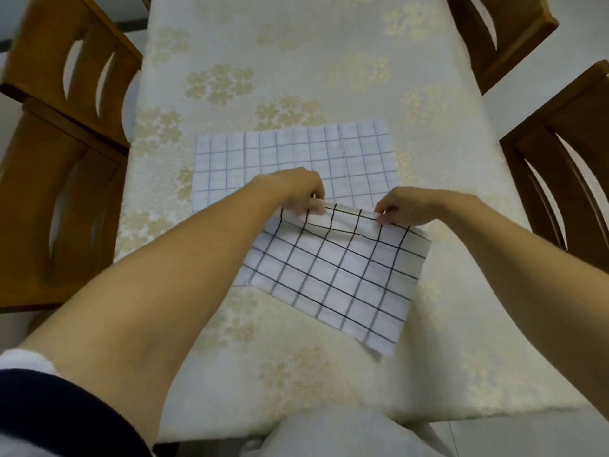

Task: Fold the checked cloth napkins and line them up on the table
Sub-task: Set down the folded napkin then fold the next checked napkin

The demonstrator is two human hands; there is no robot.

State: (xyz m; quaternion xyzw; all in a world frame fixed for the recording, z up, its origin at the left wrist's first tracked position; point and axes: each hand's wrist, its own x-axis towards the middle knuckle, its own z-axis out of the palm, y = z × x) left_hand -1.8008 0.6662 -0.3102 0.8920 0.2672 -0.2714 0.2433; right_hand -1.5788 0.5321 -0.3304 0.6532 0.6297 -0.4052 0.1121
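Desk: cream flower-patterned cloth covers the desk (pixel 313 70); brown wooden chairs (pixel 39 77) stand at 9 and 3 o'clock.
Held napkin: white black-lined checked cloth napkin (pixel 336 275) at centre, its far edge raised, which I judge is for folding it over.
Left grip: left hand (pixel 296 189) pinches that edge toward 11 o'clock.
Right grip: right hand (pixel 405 206) pinches it toward 1 o'clock.
Flat napkin: white grey-lined checked cloth napkin (pixel 293 156) lies spread at 12 o'clock, partly behind the hands.
Hidden: the fingertips blur, and I cannot tell how many layers the flat napkin has.

Cream tablecloth with pale gold flower print (pixel 296 61) lies flat, reaching the near edge. Two brown wooden cut-out-back chairs (pixel 49 209) stand left; two matching chairs (pixel 560 153) stand right.
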